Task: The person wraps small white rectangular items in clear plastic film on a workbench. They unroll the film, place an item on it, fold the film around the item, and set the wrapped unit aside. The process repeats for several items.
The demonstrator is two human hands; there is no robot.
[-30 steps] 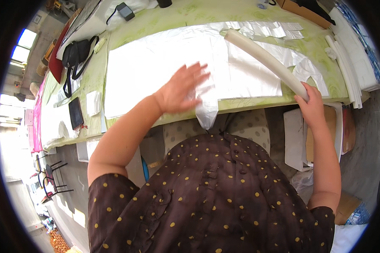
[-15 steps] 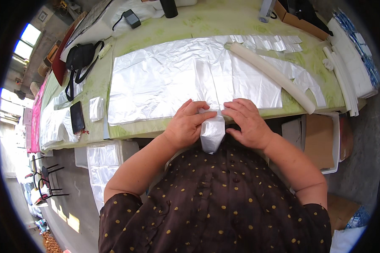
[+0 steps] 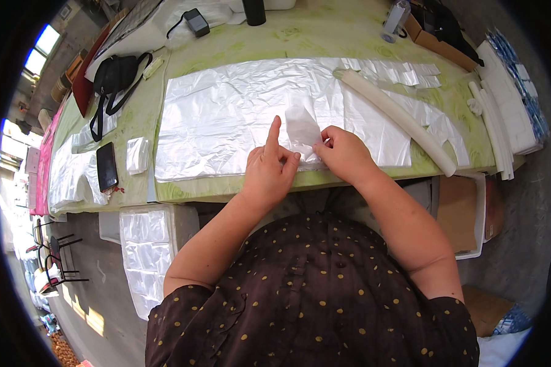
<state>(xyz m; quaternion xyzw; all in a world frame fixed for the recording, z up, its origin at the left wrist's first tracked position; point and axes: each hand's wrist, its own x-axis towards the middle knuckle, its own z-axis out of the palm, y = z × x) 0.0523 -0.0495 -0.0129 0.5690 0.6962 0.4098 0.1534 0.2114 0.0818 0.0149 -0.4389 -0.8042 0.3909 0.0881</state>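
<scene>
White plastic bags lie flat in a wide, wrinkled stack along the near side of the table. Over the stack's middle stands a narrow flap of thin white plastic, its top raised. My right hand pinches the flap's lower right edge between thumb and fingers. On the flap's left, my left hand has its index finger stretched up and its thumb apart, with the other fingers partly curled. The thumb is close to the flap's lower edge; whether it touches is unclear. A long white roll lies slanted across the stack's right part.
A black phone, a small folded white packet and a black bag with a strap lie at left on the green patterned tablecloth. White bins stand below the table's front edge. An open cardboard box sits far right.
Both hands have moved away from my body, over the stack. The folded plastic that hung at the table edge now stands up over the stack. My left index finger has straightened.
</scene>
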